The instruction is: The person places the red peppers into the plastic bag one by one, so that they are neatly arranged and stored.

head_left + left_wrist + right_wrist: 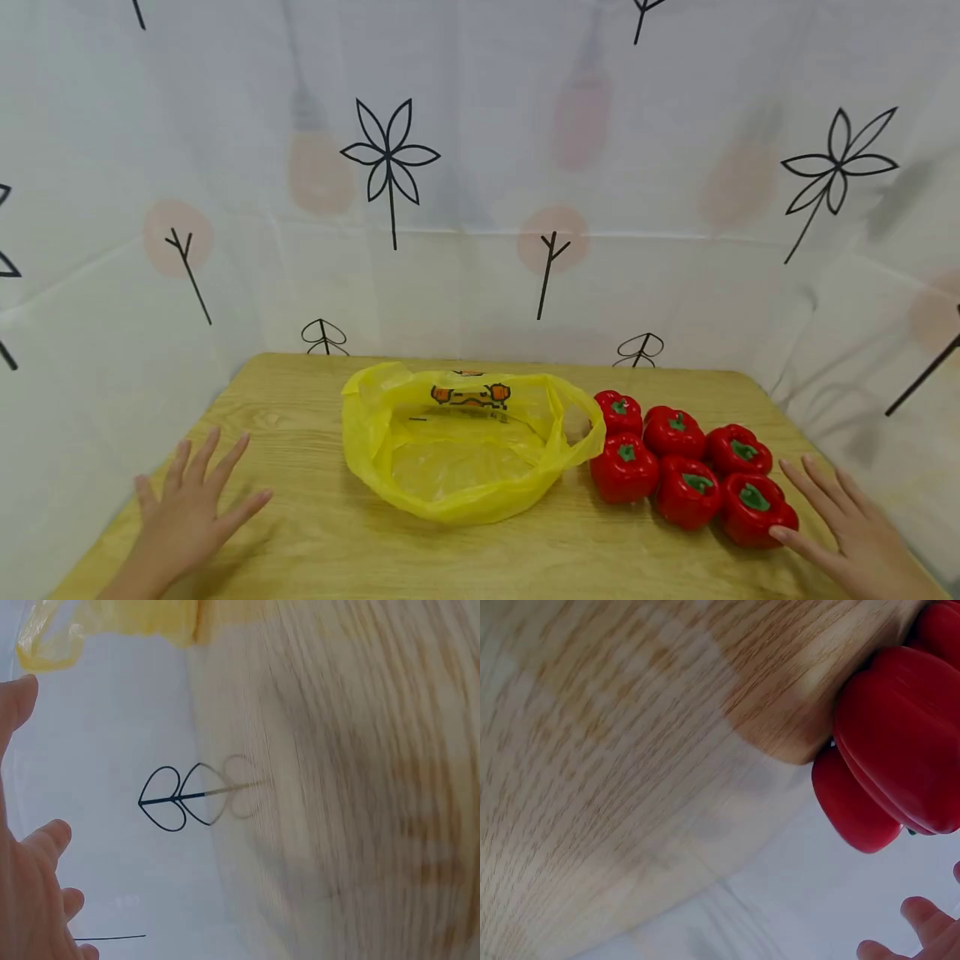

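In the head view a yellow plastic bag point(480, 498) sits on the table with its mouth spread wide, and part of its inside shows. To its right several red bell peppers point(688, 492) with green stems are grouped in two rows. My left hand point(183, 517), fingers spread, is left of the bag and holds nothing. My right hand point(851, 533) is spread beside the nearest right pepper point(756, 510), its thumb tip overlapping that pepper in the head view. In the right wrist view, fingertips point(928, 919) show below a large red pepper point(904, 739).
The wooden table point(300, 533) has light grain and rounded far corners. A white cloth point(465, 283) with line-drawn flowers and pale shapes hangs behind it and along both sides. One handle loop of the bag overlaps the leftmost peppers.
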{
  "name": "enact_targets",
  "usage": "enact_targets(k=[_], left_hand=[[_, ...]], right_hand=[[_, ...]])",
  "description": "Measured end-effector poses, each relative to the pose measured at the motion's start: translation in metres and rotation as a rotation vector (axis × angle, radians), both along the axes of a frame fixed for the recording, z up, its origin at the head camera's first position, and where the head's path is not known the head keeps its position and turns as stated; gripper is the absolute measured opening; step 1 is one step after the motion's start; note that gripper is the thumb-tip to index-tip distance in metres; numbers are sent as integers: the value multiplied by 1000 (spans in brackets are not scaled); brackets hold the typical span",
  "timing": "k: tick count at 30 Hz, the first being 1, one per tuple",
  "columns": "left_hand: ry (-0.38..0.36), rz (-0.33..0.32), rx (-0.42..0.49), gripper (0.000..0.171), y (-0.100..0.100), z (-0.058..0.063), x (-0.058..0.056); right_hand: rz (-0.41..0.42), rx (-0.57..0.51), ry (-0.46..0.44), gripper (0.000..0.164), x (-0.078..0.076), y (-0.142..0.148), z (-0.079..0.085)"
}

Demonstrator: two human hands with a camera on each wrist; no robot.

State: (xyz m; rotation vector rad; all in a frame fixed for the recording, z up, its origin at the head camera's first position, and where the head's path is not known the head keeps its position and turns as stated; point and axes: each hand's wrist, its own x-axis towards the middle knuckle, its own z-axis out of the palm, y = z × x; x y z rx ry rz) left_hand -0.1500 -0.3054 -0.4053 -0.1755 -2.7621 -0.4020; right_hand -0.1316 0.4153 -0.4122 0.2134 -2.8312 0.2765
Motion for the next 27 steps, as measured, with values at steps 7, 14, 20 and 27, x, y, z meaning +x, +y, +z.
enact_targets(k=[7,14,20,27], left_hand=[[-2,-29,70,82,6,-3,-3],[21,-44,135,83,15,-1,-8],[64,-89,241,82,24,2,-11],[-22,-98,371,86,32,9,-13]], right_hand=[[21,-87,-5,89,-2,0,-3],[28,-182,-54,87,-4,-1,-4],[-12,-244,-177,88,-5,-4,1],[-42,-262,-244,91,-6,-8,5]])
